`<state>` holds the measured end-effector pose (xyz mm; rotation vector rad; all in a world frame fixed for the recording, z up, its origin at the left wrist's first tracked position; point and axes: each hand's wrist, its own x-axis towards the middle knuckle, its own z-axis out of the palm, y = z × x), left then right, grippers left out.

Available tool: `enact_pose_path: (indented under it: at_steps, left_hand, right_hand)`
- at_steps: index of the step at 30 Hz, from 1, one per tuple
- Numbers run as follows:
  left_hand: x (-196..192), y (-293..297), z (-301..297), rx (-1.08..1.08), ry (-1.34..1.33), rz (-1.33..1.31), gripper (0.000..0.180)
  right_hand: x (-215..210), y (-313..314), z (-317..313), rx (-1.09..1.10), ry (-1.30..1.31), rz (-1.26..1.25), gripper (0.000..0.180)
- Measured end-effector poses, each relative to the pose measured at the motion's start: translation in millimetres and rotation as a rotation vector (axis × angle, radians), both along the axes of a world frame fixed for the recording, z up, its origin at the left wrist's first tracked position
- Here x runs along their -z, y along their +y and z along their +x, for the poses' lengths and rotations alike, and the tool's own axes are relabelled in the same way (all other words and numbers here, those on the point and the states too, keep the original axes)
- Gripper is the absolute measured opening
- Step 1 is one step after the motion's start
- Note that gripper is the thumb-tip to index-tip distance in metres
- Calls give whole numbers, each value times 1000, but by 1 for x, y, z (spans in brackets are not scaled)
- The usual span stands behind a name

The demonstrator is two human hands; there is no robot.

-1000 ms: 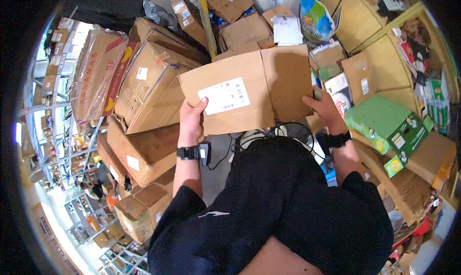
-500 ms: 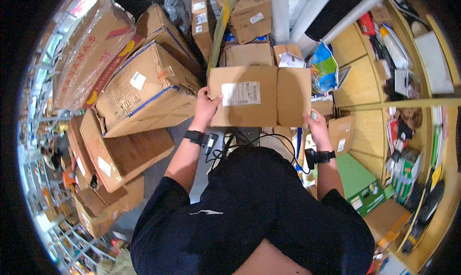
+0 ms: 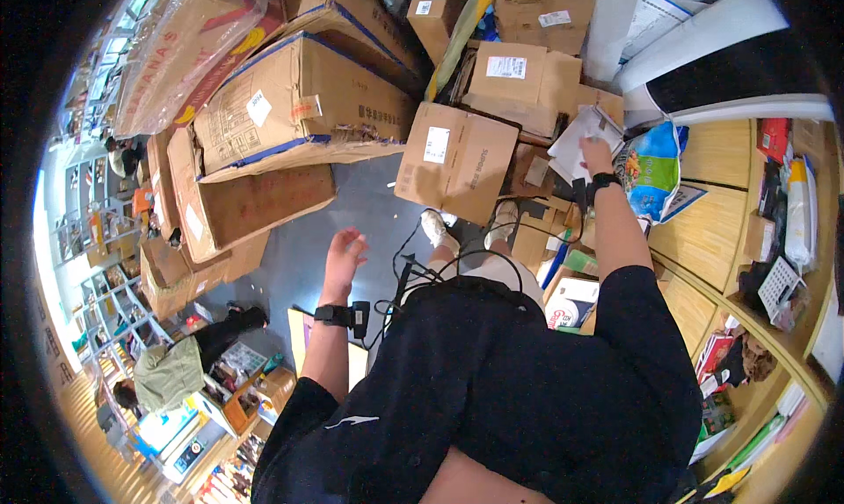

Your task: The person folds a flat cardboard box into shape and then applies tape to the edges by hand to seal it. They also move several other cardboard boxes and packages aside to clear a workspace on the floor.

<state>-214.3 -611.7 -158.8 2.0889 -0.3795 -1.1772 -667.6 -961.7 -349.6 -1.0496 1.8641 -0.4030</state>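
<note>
My right hand [image 3: 598,156] reaches forward to a white sheet [image 3: 571,150] that lies at an open carton on the right of the stack. Its fingers look closed on the sheet, though they are partly hidden from above. Low over the grey floor on the left, my left hand [image 3: 345,263] is open and holds nothing. A flattened brown carton [image 3: 529,86] with a white label lies on the stack ahead. Nearer my feet stands a closed brown carton [image 3: 475,157], also labelled.
Large battered cartons [image 3: 343,104] with blue edges crowd the left. A blue and green bag [image 3: 652,171] leans against wooden cabinets [image 3: 716,157] on the right. Black cables [image 3: 444,271] hang before my waist. Another person [image 3: 171,372] is bent over at the lower left.
Both hands have let go of the flattened carton, which now lies on the stack. My left hand has dropped back; my right has moved forward to the white sheet. The view has shifted.
</note>
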Motion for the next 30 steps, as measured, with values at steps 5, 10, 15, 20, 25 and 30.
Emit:
enact_pose_path:
  at_steps: [5, 10, 15, 20, 25, 30]
  left_hand:
    - [9, 13, -19, 41, 133, 58, 28]
    - [7, 27, -21, 27, 197, -69, 14]
    - [-7, 62, 14, 31, 70, -125, 14]
    - [-24, 149, 72, 44, -54, -219, 20]
    - [-41, 258, 145, -123, -335, -357, 19]
    - [-50, 372, 148, -509, -343, -386, 15]
  right_hand:
    - [94, 103, -8, -757, 253, -179, 42]
    - [7, 190, 50, -833, 139, 253, 42]
    - [13, 209, 88, -1170, 219, -185, 53]
    - [-106, 208, 236, -1015, -10, 48, 34]
    - [-173, 296, 407, -1168, -313, 17, 28]
    - [-221, 402, 539, -1696, -318, 84, 33]
